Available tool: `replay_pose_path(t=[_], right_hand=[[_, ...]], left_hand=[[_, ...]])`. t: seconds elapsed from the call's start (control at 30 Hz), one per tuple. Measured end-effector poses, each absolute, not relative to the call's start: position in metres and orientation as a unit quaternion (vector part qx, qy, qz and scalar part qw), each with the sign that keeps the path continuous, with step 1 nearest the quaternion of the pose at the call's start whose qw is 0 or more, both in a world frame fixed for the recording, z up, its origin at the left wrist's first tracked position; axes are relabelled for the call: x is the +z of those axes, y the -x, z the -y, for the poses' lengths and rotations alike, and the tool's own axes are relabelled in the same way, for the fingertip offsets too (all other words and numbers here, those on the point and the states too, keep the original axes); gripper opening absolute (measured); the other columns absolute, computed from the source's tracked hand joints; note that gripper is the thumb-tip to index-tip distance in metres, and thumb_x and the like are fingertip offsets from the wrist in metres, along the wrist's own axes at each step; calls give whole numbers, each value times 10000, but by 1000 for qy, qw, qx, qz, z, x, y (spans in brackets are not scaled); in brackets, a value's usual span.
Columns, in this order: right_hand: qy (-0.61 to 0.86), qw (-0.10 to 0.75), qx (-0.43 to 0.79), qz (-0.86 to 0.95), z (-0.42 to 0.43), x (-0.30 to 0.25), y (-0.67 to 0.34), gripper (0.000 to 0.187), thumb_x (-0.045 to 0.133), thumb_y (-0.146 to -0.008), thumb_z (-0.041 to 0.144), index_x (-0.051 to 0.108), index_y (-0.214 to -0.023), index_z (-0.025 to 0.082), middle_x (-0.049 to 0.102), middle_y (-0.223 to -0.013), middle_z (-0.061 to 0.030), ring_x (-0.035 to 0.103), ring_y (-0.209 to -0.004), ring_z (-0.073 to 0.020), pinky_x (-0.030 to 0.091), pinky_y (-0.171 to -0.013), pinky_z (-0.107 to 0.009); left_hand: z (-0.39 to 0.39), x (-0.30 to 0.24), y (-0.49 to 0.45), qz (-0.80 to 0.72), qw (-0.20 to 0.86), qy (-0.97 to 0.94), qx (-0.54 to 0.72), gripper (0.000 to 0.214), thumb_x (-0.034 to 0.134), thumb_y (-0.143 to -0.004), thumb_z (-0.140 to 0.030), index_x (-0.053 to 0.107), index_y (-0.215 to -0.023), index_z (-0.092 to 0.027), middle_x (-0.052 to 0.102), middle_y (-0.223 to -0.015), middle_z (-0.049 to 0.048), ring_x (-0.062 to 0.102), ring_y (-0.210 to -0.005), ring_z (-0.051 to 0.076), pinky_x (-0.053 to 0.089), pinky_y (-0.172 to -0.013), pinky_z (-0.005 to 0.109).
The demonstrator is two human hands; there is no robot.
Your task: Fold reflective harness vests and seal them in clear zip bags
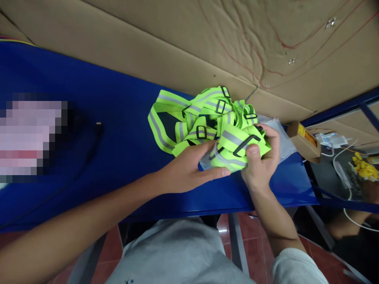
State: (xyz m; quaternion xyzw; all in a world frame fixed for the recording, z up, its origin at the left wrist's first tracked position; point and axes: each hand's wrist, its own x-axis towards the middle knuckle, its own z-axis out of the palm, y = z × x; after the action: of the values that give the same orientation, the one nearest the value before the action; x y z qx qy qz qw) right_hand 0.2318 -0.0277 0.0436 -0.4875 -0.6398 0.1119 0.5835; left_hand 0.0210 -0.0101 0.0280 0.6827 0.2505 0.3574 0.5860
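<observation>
Looked down on a long blue table [89, 130], backed along its far edge by a wall of creased cardboard [177, 39]. Found a tangle of neon-yellow straps [204, 118] heaped on the table's right half, close to that far edge, all grey reflective stripes.

Had the left hand [189, 169] closed on a folded bundle [233, 150] at the near side of the heap, thumb on top, fingers underneath, pinching from the left. Had the right hand [260, 165] wrapped round the same bundle from the right, thumb pressed down on top.

Spotted a clear plastic bag [281, 138] at the table's right end, partly under the heap. Honestly couldn't tell bundle-in-bag from bundle-on-bag. Also noticed a small brown box [304, 140] just off the table's right end, a black cable [97, 128] on the table's left half, and black buckles [201, 132] dotted through the heap.

Seemed light and totally floppy, with no stiffness anywhere apart from those buckles. Looked a bit slick too, so probably keen to spring out of any fold under a slack grip. Best clamped across the whole folded stack, loose ends tucked in. Wouldn't have grabbed a single loop, for fear of dragging the entire tangle along. Saw nothing fragile there.
</observation>
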Motion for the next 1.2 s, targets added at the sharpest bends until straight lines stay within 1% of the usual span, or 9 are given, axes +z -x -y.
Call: replay_pose_path(t=[0.2,0.3,0.4,0.53,0.7,0.77,0.9,1.07,1.2], right_hand=[[464,377,365,714,11,55,-265,543,788,-879,542,651,-1343,296,718,-1108,-30,701,-902,-176,603,-731,-294],[458,344,351,740,8,56,-271,447,749,-936,466,663,-1348,313,745,-1162,-21,723,-984,-188,624,-815,-324],[442,353,277,777,10,58,-267,404,737,-952,428,662,-1333,318,710,-1309,-33,680,-1225,-228,592,-1023,-393],[402,326,256,816,13,64,-256,533,717,-958,444,567,-1457,335,582,-1532,-47,600,-1379,-273,525,-1148,-476],[381,369,179,828,19,59,-244,215,624,-1003,371,719,-1172,277,750,-1074,-36,700,-1013,-216,593,-906,-396],[365,392,149,831,22,57,-241,239,583,-1022,432,734,-1107,267,744,-988,-46,687,-924,-214,585,-823,-393],[389,380,172,821,26,58,-240,220,576,-1039,412,735,-1069,263,736,-947,-43,680,-868,-200,573,-775,-380],[430,396,204,785,25,58,-242,160,678,-985,339,714,-1118,258,715,-959,-14,663,-828,-158,563,-736,-314],[431,391,201,788,24,58,-243,144,703,-958,316,725,-1084,249,709,-933,-12,659,-816,-154,546,-697,-297]], left_hand=[[1,23,-17,-225,695,-636,247,484,547,-997,-632,674,-1181,-203,749,-941,46,686,-794,196,557,-687,296],[-1,19,-18,-236,721,-604,244,506,580,-963,-674,711,-1108,-207,752,-939,49,709,-859,219,585,-761,323],[-2,19,-16,-243,761,-549,246,500,703,-883,-672,742,-1064,-208,766,-956,61,724,-851,228,598,-746,324],[-2,19,-13,-243,795,-519,198,508,757,-834,-675,763,-1011,-199,774,-930,82,730,-776,235,588,-656,318],[-2,18,-16,-256,783,-518,231,479,739,-852,-654,770,-1030,-211,770,-925,69,722,-785,241,588,-666,336],[-2,19,-17,-248,758,-552,243,404,739,-874,-576,766,-1058,-218,766,-936,50,716,-823,231,584,-698,325],[0,23,-19,-213,735,-605,222,330,801,-827,-427,733,-1083,-230,769,-964,22,719,-877,225,580,-726,304],[5,27,-20,-319,589,-694,263,645,928,-672,-500,671,-1193,-221,768,-1088,41,717,-957,265,556,-754,328],[8,27,-22,-336,588,-684,272,439,858,-760,-503,710,-1039,-198,771,-973,28,710,-872,253,528,-718,327]])
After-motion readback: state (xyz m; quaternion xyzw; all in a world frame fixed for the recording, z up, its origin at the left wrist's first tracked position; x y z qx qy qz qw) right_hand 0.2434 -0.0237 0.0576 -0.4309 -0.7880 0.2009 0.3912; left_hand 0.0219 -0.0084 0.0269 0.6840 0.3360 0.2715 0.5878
